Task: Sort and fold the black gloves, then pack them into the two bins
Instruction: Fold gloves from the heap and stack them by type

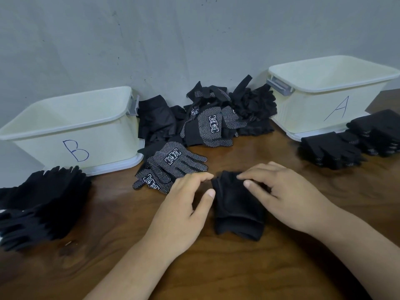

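While the glove (238, 208) lies folded btwn both hands, L hand (186, 204) pinches its left edge, R hand (287, 195) pinches its top.

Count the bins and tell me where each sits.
2. Bin B stands at the left; bin A stands at the right, farther back. The glove pile lies between them; none seems hidden.

Both forearms reach in, palms down. Left hand (186, 204) curls thumb and forefinger at the folded glove (236, 208) (grip unclear); right hand (283, 195) pinches its top edge.
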